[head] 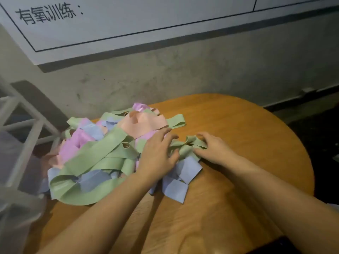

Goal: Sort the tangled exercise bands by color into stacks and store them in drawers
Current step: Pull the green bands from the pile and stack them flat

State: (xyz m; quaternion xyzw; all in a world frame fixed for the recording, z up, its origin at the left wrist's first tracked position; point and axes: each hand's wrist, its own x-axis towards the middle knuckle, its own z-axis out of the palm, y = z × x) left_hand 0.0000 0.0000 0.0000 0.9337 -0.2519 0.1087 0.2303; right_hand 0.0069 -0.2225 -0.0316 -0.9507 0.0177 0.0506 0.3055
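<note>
A round wooden counter (pixel 238 125), orange-brown w/ visible grain, stands close to a rough grey concrete wall (pixel 183 70). Light is dim. Its far edge curves round toward the wall; its right edge drops off to a dark floor (pixel 321 134).

On the left half of the counter sits a tangled pile of exercise bands (pixel 102 153): wide flat strips in pale green, lilac-blue, pink and peach, looped over & under each other. Green loops dominate the near-left side, peach lies on top toward the back, blue ends poke out at the near-right. The pile's left side spills over the counter's edge.

Two bare forearms reach in from the bottom. The left hand (pixel 157 153) lies on the pile's right side, fingers spread and slightly bent, pressing down on the bands; can't tell if it actually grips anything. The right hand (pixel 212 147) is just beside the pile, fingers curled over a bunched green band (pixel 185 146) that runs between both hands and touches the counter.

Room: a white printed board (pixel 128 19) w/ black ruled lines and Chinese characters hangs on the wall above, dark strip along its lower edge. At left, a white metal frame (pixel 23 114) of crossed bars, blurred. Bottom left corner shows something translucent & plastic-like (pixel 16 208), too blurred to identify.
</note>
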